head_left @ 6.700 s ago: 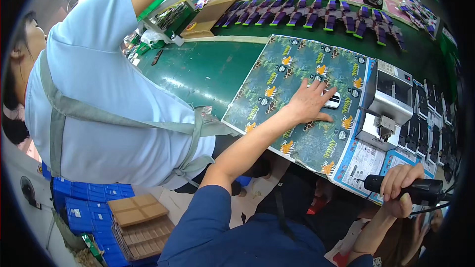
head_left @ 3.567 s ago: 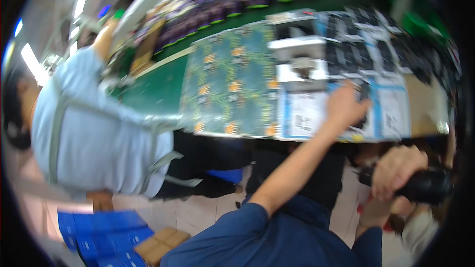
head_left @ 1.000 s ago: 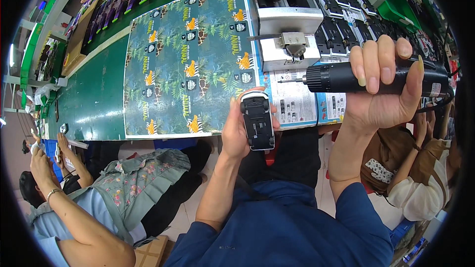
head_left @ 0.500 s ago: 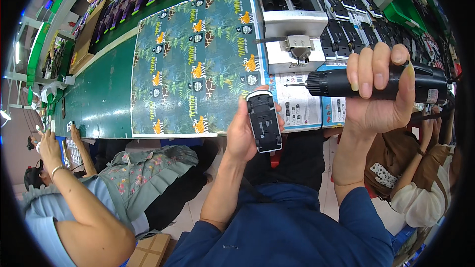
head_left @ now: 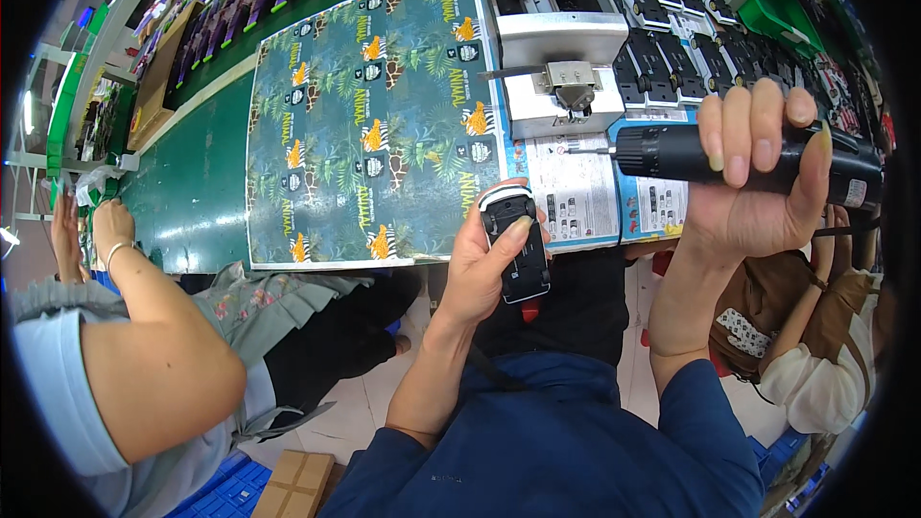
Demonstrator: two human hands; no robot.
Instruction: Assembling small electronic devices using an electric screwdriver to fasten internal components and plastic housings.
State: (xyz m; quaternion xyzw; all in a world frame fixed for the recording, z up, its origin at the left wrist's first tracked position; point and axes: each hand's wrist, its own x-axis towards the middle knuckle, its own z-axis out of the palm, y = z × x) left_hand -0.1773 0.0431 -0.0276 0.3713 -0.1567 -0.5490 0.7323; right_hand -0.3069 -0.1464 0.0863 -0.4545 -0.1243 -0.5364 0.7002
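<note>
My left hand (head_left: 477, 273) is wrapped round a small toy car (head_left: 528, 276), its black underside turned up and a white edge showing at one end. The thumb lies across that underside. In my right hand (head_left: 753, 187) is a black electric screwdriver (head_left: 662, 152), held level with its thin bit pointing left. The bit is apart from the car, above a printed sheet (head_left: 576, 194) at the table's near edge. Just beyond the bit stands a metal screw feeder (head_left: 561, 38) with a silver front.
An animal-patterned sheet (head_left: 369, 134) covers much of the green table (head_left: 192, 192). Rows of black car bases (head_left: 662, 67) lie right of the feeder. Purple and green parts (head_left: 259, 10) line the far side. Co-workers sit on both sides, one arm (head_left: 158, 317) close at left.
My left thumb has moved onto the car's underside. My right hand and the screwdriver have shifted slightly right. The co-worker at left has moved their arms.
</note>
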